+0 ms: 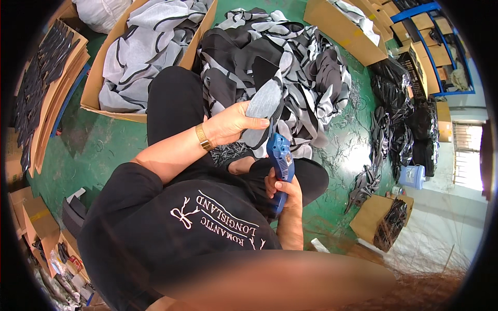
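My left hand, with a gold watch at its wrist, pinches a cut fabric piece, grey on one face with black parts behind it. My right hand is wrapped round the handle of a blue handheld electric cutter. The cutter's head points away from me and meets the lower edge of the fabric; its blade is too small to make out. Just beyond my hands, a large heap of grey and black fabric pieces lies on the floor.
Left of the heap stands a cardboard box full of grey fabric. Another box is at the far right. Thin black offcuts litter the green floor. Black plastic bags, a light-blue bucket and a blue rack line the right side.
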{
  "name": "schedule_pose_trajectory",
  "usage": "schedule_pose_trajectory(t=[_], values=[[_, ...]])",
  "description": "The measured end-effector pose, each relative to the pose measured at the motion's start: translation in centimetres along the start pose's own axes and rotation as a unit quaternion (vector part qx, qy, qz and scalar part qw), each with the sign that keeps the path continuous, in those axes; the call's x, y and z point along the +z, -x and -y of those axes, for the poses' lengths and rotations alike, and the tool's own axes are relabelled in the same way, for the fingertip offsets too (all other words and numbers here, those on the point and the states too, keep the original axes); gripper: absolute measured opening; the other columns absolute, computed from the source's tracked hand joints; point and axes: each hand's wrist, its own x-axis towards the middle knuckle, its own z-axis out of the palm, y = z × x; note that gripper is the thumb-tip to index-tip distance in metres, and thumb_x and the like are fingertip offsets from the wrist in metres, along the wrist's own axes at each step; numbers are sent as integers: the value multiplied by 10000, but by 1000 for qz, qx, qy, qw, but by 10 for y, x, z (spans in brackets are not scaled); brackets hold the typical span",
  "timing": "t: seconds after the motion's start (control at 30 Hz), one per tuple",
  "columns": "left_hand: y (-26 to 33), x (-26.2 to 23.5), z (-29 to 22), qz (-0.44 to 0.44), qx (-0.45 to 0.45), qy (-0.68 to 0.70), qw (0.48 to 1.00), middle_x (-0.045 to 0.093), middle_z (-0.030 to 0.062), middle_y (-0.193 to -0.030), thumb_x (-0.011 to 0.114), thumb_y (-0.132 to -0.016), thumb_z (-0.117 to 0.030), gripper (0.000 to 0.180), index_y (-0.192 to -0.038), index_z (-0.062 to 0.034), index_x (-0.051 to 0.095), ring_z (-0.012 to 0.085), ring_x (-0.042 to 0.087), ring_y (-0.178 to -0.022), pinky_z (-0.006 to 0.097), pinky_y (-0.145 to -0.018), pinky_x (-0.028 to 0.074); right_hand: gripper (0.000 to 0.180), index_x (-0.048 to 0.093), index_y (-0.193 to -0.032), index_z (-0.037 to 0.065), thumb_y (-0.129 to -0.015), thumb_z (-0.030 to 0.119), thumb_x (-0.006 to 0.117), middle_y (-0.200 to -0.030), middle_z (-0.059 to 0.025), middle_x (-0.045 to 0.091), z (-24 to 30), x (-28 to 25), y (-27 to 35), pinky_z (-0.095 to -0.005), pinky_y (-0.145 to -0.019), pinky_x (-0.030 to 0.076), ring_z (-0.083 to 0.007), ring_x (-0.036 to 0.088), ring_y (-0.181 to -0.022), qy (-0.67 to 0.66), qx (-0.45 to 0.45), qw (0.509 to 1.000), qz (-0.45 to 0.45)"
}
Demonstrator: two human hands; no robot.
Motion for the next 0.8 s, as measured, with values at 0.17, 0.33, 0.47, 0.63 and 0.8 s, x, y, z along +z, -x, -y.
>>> schedule_pose_trajectory(t=[0.17, 0.33, 0.47, 0.63, 0.8], values=[[2, 5, 2, -6, 19, -25, 999, 620, -2, -1093, 704, -815, -66, 391, -1185, -48, 577, 89, 560, -986, 258, -900, 422, 367, 498, -912, 2, -646, 147, 706, -618, -31, 424, -1, 7, -5, -261, -429, 395, -138, 430, -541, -43, -13, 999, 8], [4, 7, 3, 21, 13, 6, 1000, 621, 13, -1111, 685, -830, -57, 371, -1185, -49, 576, 105, 567, -1013, 271, -922, 423, 359, 494, -927, 2, -664, 148, 689, -626, -23, 412, -6, 5, -10, -247, -424, 383, -126, 412, -544, -68, -20, 997, 28], [6, 8, 6, 27, 10, 17, 999, 620, 22, -1126, 672, -837, -48, 367, -1189, -46, 570, 115, 568, -1026, 289, -930, 432, 348, 492, -941, 3, -686, 149, 679, -626, -15, 396, -10, 7, -15, -234, -428, 381, -119, 396, -545, -105, -29, 993, 44], [10, 10, 9, 52, -31, 64, 996, 621, 35, -1131, 655, -845, -35, 374, -1205, -42, 556, 129, 588, -1011, 313, -928, 446, 343, 496, -953, 10, -699, 151, 677, -640, -5, 387, -3, 1, -24, -234, -437, 379, -118, 395, -563, -125, -49, 990, 53], [9, 7, 17, 53, -27, 24, 998, 625, 39, -1124, 653, -850, -44, 365, -1203, -41, 558, 130, 590, -1012, 300, -904, 458, 429, 481, -1015, 5, -719, 222, 701, -685, -16, 431, 38, 8, -30, -252, -492, 428, -140, 449, -613, 47, -144, 988, -9]])
